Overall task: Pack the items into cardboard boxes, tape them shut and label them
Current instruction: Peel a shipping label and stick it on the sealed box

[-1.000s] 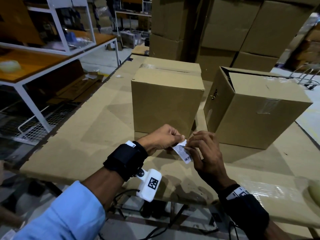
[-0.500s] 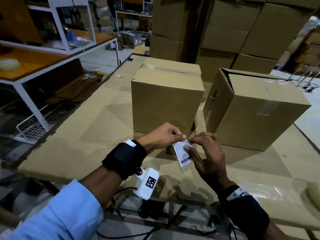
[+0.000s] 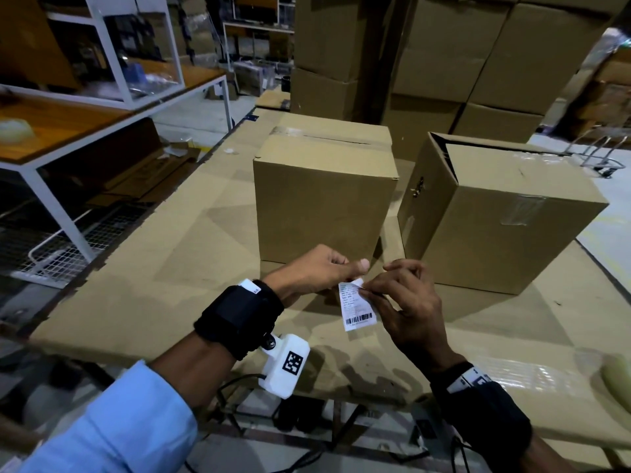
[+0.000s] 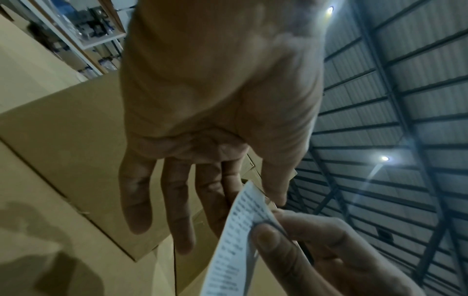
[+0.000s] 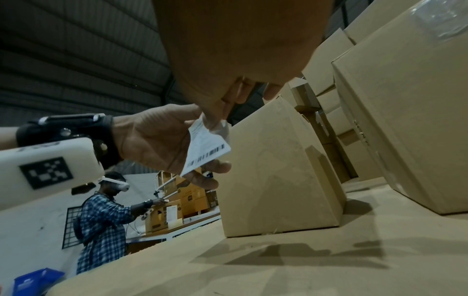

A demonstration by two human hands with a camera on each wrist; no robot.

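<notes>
Pinched at its top edge between the thumb and forefinger of the left hand (image 3: 316, 273), a small white label (image 3: 359, 307) with printed lines and a barcode along its lower end is held in the air above the near part of the table (image 3: 143, 268). Its upper right corner is nipped by the curled thumb and fingers of the right hand (image 3: 408, 308), where a thin flap of the label is seen lifted away from the sheet in the right wrist view. Just behind the hands a closed cardboard box (image 3: 324, 196) is stood upright, its top seam covered with clear tape. To its right, slightly apart, a second cardboard box (image 3: 505, 213) is set at an angle, with tape on its near face. Stacked cartons (image 3: 444, 56) are seen behind the table, and white-framed shelving (image 3: 112, 107) to the left.
</notes>
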